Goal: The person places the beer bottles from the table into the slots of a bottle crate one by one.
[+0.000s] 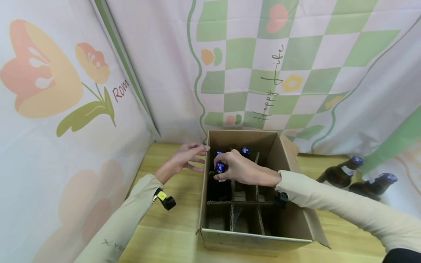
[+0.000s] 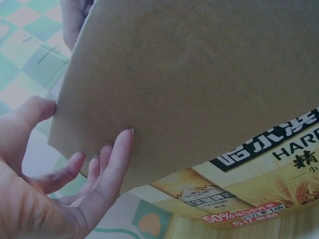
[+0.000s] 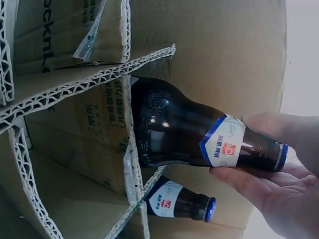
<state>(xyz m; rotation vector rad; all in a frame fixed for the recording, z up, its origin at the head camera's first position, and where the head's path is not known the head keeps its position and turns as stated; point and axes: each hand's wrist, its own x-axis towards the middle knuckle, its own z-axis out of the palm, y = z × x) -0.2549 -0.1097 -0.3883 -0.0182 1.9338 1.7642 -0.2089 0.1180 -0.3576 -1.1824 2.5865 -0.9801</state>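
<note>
My right hand [image 1: 241, 168] reaches into a cardboard box [image 1: 256, 235] and grips a brown beer bottle [image 3: 172, 124] by its neck. This bottle has a blue cap and a pale neck label; its base sits among the cardboard dividers [image 3: 75, 92]. Beside it, in the right wrist view, stands a second brown bottle [image 3: 187, 201]. Another blue-capped bottle [image 1: 245, 150] shows near the back of the box. My left hand [image 1: 186, 157] is at the box's left side, thumb at the cardboard edge and fingers loosely bent against the outer flap [image 2: 189, 84], holding nothing.
Two more brown bottles [image 1: 340, 173] stand on the wooden table [image 1: 158, 226] right of the box. Side flaps hang outward from the box. A printed curtain [image 1: 171, 65] rises behind, and a flower-printed cloth [image 1: 65, 153] borders the left.
</note>
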